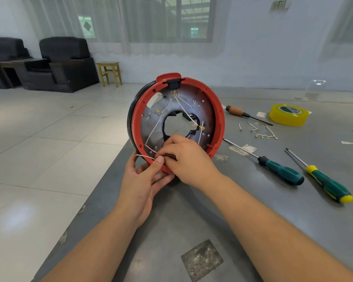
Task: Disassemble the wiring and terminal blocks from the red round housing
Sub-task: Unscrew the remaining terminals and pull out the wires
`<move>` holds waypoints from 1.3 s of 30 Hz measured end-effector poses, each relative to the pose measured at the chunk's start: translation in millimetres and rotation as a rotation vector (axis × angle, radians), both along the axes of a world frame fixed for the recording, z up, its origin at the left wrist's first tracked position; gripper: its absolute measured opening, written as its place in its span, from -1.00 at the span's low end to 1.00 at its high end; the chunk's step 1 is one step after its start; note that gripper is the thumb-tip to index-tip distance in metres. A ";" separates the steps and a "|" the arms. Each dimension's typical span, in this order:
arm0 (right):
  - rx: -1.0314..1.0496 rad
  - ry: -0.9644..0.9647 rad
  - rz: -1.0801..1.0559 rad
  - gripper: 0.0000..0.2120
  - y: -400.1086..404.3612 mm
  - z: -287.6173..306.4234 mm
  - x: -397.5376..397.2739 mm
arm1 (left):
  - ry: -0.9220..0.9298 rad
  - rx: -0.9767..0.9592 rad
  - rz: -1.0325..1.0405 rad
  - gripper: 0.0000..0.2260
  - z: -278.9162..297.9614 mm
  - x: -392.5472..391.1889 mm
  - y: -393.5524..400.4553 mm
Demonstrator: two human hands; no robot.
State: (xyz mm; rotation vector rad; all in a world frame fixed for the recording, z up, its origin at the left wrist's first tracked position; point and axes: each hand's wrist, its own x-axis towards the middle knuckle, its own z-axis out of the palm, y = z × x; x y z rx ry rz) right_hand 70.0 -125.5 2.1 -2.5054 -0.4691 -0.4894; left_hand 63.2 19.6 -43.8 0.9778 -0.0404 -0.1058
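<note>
Housing (176,119), red and round, stands on edge at the near left edge of the grey tabletop (232,210), open side toward the camera. White wires (157,127) cross its metal plate from a black terminal block (174,84) at the top. Left hand (143,180) cradles the lower rim, thumb and finger pinching a wire end. Right hand (185,157) has its fingers curled at the same spot; what they hold is hidden. Loose wires (261,132), three screwdrivers and yellow tape (288,115) lie to the right.

Head camera looks forward-down, close over the table (192,210).
</note>
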 end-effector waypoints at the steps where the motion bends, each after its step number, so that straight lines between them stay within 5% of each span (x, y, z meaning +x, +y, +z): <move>1: -0.004 0.030 0.018 -0.79 -1.0 1.8 0.4 | -0.003 -0.003 -0.001 -0.45 -0.3 0.3 -0.2; 12: 0.014 0.086 0.075 -0.86 -6.4 9.2 0.6 | 0.004 -0.025 -0.007 -0.39 3.2 -2.3 0.2; 18: 0.253 -0.027 0.036 -0.92 -4.0 11.2 -3.8 | 0.037 -0.034 -0.015 -0.35 7.4 -3.7 0.9; 26: -0.027 -0.455 -0.165 -0.84 -43.8 2.0 -17.9 | 0.151 -0.009 0.044 -0.36 12.0 -3.6 2.5; 32: -0.244 -0.561 -0.196 -0.87 -55.9 -22.6 -15.3 | 0.223 0.149 0.069 -0.57 11.9 -2.0 -0.1; 36: -0.201 -0.530 -0.125 -0.88 -50.7 -26.5 -12.6 | 0.240 0.259 0.019 -0.44 12.3 0.3 4.9; 39: -0.176 -0.501 -0.131 -0.88 -48.2 -26.4 -15.1 | 0.222 0.549 0.067 -0.34 13.6 2.8 9.8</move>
